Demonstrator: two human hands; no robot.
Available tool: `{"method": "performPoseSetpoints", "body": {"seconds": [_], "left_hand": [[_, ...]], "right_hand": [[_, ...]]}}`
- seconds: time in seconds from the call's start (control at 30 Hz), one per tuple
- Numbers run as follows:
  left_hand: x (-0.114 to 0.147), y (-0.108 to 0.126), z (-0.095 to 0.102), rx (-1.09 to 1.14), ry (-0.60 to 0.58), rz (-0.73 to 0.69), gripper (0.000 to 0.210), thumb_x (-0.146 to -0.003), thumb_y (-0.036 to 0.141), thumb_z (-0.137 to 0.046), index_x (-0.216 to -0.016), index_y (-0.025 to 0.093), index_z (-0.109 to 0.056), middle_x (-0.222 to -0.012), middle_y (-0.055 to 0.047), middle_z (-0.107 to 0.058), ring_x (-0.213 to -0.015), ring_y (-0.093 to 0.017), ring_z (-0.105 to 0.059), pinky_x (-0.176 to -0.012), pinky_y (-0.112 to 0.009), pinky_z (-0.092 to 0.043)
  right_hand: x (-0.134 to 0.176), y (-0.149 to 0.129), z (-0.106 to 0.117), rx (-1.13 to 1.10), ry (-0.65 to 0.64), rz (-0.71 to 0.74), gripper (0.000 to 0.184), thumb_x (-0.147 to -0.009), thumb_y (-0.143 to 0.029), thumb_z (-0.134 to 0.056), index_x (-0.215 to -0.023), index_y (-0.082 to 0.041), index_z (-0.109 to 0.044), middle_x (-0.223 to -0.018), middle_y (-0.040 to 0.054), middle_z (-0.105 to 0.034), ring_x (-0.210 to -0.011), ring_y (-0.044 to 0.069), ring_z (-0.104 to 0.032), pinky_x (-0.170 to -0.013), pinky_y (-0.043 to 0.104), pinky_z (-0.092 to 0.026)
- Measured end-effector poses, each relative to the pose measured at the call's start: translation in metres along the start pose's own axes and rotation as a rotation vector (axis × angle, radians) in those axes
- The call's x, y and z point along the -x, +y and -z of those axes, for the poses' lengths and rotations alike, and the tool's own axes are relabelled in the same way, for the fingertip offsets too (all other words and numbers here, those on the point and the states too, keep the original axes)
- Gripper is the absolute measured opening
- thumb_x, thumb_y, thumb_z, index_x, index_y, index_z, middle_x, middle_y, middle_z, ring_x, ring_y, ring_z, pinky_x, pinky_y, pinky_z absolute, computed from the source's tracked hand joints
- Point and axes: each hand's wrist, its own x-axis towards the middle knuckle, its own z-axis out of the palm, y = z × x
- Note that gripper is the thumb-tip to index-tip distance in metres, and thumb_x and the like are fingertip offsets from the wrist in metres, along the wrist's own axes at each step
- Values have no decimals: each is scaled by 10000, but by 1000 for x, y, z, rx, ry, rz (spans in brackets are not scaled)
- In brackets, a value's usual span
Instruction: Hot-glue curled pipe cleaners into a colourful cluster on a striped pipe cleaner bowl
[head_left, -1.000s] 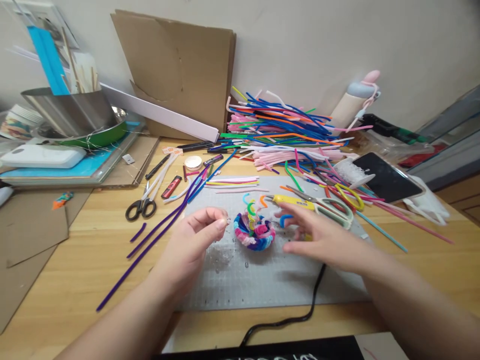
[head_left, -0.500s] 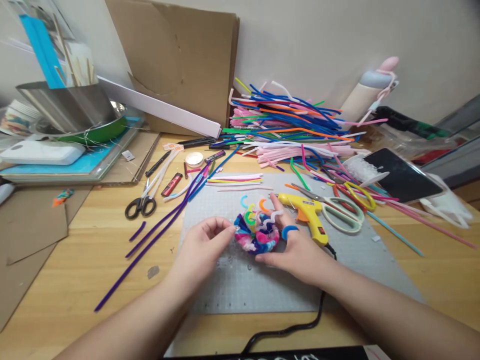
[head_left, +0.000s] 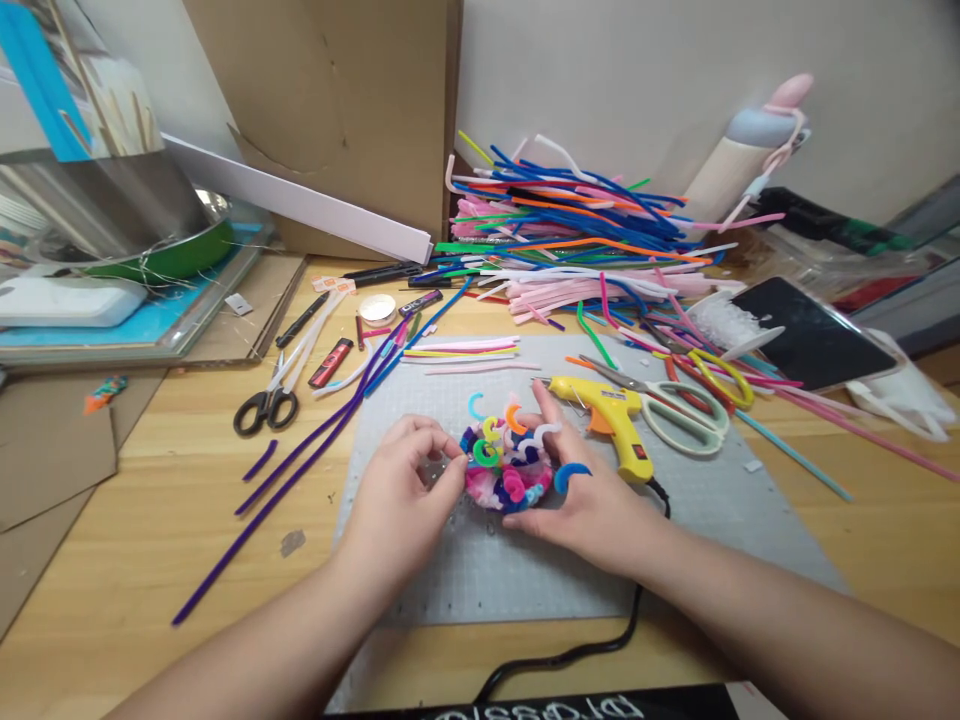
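A round craft piece of colourful pipe cleaners (head_left: 508, 470), in blue, pink, white and purple, is held between my hands over the grey cutting mat (head_left: 420, 590). Small curled bits in green, yellow, orange, white and blue stick out of its top. My left hand (head_left: 412, 480) pinches its left edge between thumb and finger. Around its right side curves my right hand (head_left: 585, 490), thumb in front and index finger stretched up behind. A blue curl (head_left: 572, 476) shows against the right hand. Just beyond that hand lies a yellow hot glue gun (head_left: 615, 415).
Green-handled scissors (head_left: 686, 415) rest right of the glue gun. A big heap of pipe cleaners (head_left: 585, 230) fills the back. Black-handled scissors (head_left: 266, 408) and long purple pipe cleaners (head_left: 262, 520) lie left. A black cord (head_left: 555, 660) crosses the front.
The round piece has turned a little in my hands, so more pink now faces the front. Both hands keep hold of it. The camera view has shifted slightly.
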Motion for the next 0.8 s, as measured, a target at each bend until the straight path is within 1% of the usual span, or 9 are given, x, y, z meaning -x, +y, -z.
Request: {"method": "performPoseSetpoints", "body": {"seconds": [0.1,0.2,0.33,0.5,0.67,0.8], "left_hand": [[0,-2,1,-134,-6,-84,67,-795,152,-562,-774,197,-607,-913,-42,-566,-868,-203,-536,-749,-341,-421],[0,-4,1,-279,-20,-171,85,-749,110,-581,-766,192,-599,-935,-52,-572,-939,-233,-519,-852,-397,-405],[0,-7,1,-390,-27,-251,77,-731,119,-610,-751,193,-615,-969,-68,-579,-953,-253,-509,-832,-401,-415],[0,-9,0,-433,-61,-270,127,-746,150,-632,-832,220,-693,-991,-72,-586,-956,-265,-508,-828,-410,-428],[-1,-9,-1,-416,-73,-271,93,-769,200,-643,-813,230,-720,-1063,-85,-615,-1012,-289,-520,-869,-437,-424],[-2,-7,-3,-417,-95,-259,118,-766,190,-644,-824,239,-734,-1091,-79,-637,-1034,-299,-526,-871,-453,-419]], "right_hand": [[0,0,-1,47,10,11,1221,-667,-272,-781,-1496,-324,114,-1404,116,-448,-1223,317,-517,-1044,531,-395],[1,0,-2,71,8,19,1227,-659,-259,-787,-1492,-344,108,-1411,97,-445,-1212,307,-522,-1033,523,-405],[3,-1,-2,118,12,71,1156,-705,-282,-750,-1499,-327,88,-1403,105,-456,-1249,313,-484,-1032,531,-398],[4,-3,-1,195,-4,141,1121,-738,-253,-700,-1495,-317,124,-1402,125,-462,-1247,333,-481,-1013,565,-398],[3,-4,0,232,-3,174,1079,-770,-278,-673,-1494,-325,126,-1387,112,-481,-1225,330,-493,-1001,557,-411],[3,-3,0,246,8,194,1071,-776,-279,-667,-1492,-336,127,-1382,94,-485,-1225,325,-483,-1012,554,-398]]}}
